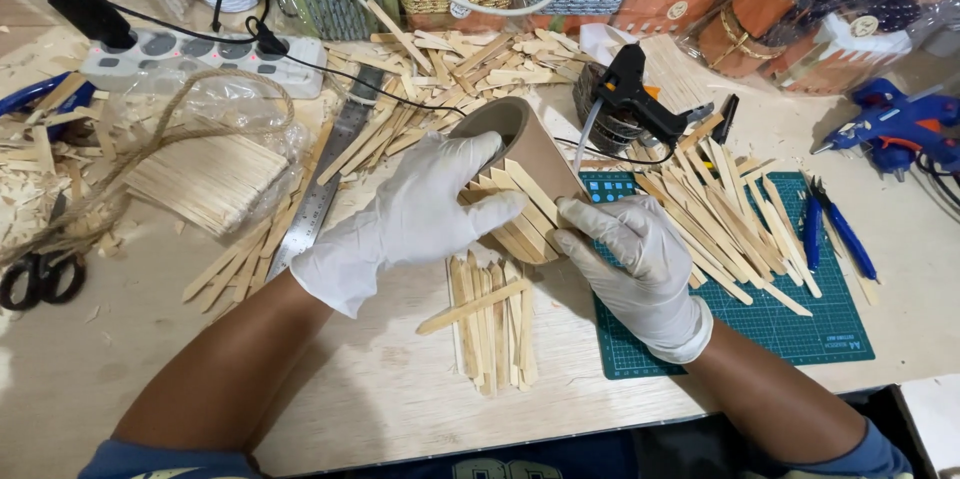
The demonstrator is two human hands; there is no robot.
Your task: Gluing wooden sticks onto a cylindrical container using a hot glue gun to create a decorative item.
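Two white-gloved hands hold one brown cardboard tube [522, 139] tilted over the middle of the workbench [380, 389]: the left hand [410, 214] is wrapped over its side and the right hand [630, 254] pinches and presses the pointed wooden sticks [515, 201] already stuck along it. This looks like the cladding step, part done, and the next stick would want fresh glue and a snug fit beside the last. I count one black glue gun [640, 99] behind the tube, one blue glue gun [900, 124] at far right, one steel ruler [325, 184], one green cutting mat [790, 329], one pair of scissors [40, 274], and loose sticks too many to count.
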